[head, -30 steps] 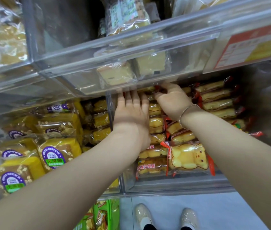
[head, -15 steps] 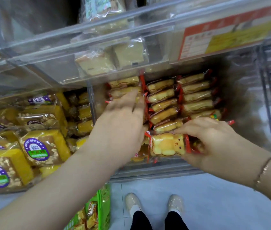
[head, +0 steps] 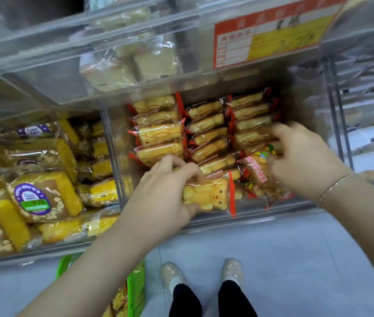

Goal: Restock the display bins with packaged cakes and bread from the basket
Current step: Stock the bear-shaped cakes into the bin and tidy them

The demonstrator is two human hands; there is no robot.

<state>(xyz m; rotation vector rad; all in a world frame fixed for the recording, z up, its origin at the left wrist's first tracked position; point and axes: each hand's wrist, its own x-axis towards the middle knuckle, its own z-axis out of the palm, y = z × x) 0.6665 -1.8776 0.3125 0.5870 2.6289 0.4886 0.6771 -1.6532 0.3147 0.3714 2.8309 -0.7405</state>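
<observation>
A clear-wrapped yellow bear-shaped cake with red seam ends (head: 208,195) is gripped by the left hand (head: 163,197), fingers curled over its top edge and thumb beneath, at the front of the clear plastic display bin (head: 250,217). Just right of that grip, a clear packet with red printed characters and coloured dots (head: 258,170) is pinched by the right hand (head: 305,161), whose fingers are curled into the packet's upper end; the characters are too blurred to be read. A thin bracelet (head: 334,184) is worn on the right wrist.

Beyond both grips, three rows of upright bear cake packets (head: 206,131) are packed tightly. Little open room is seen except at the bin's front wall, below the held cake.

Left of the left-hand grip, behind a clear divider, yellow nut-topped cake slices with round purple labels (head: 42,197) are piled; a green band is seen on the labels, but the wording is illegible. Above the grips, pale bread packets (head: 135,67) lie in an upper clear bin, and a red-and-yellow price card (head: 270,35) is mounted on its front, its writing unreadable.

Below the left forearm, a green plastic basket (head: 136,287) stands on the pale floor (head: 295,271).
</observation>
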